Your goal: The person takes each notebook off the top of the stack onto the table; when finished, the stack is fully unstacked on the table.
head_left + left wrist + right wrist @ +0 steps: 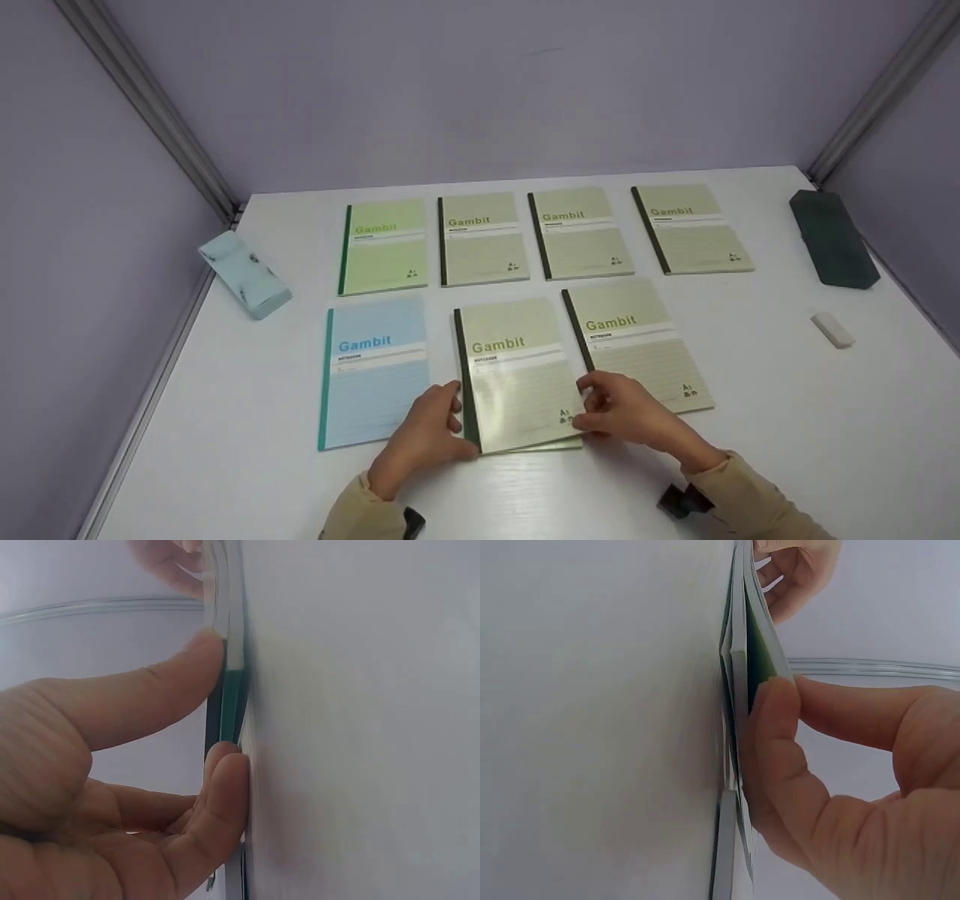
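A yellow-green Gambit notebook (517,382) with a dark spine lies in the middle front, on top of another notebook (559,445) whose edge shows below it. My right hand (626,412) pinches the upper one's near right corner between thumb and fingers. That corner is raised in the right wrist view, with a wedge-shaped gap above the notebook edge (739,682) beneath. My left hand (424,435) holds the spine side, thumb at the near corner and curled fingers along the spine. In the left wrist view, a green spine end (230,709) shows between thumb and fingertips.
A blue notebook (375,390) lies left of the stack, a yellow-green one (637,337) right. Behind stands a row of several notebooks, the leftmost bright green (386,259). A light blue case (246,276) lies left; a dark green case (832,240) and white eraser (832,330) lie right.
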`<state>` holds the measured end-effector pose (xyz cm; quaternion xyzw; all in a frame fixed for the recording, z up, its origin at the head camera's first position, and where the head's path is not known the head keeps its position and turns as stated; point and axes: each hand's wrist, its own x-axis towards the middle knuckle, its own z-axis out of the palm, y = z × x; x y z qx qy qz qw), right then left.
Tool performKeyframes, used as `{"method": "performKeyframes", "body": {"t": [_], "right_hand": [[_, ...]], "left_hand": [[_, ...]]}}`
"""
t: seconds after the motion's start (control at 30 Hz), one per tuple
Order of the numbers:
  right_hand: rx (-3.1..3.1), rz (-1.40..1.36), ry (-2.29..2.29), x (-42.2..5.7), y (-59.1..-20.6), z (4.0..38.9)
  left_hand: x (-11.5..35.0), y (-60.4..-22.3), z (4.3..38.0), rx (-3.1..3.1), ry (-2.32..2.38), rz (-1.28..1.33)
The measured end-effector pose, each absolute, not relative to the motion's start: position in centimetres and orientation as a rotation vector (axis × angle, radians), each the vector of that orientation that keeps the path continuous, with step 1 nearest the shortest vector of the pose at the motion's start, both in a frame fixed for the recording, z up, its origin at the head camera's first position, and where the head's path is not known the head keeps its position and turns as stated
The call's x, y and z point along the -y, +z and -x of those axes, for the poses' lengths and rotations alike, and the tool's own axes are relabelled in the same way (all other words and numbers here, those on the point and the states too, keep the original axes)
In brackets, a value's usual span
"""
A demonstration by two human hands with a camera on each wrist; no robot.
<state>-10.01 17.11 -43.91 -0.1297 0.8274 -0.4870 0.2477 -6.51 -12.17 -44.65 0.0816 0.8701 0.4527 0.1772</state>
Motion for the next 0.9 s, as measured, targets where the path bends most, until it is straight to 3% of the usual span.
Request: {"method": "performKeyframes", "body": {"t": [0.9], "right_hand": [[-1.372,0.070,-1.982,-18.1,-42.7,10.9]], "left_hand": [[12.0,-44.7,6.4,-2.513,1.247,-0.283]]}}
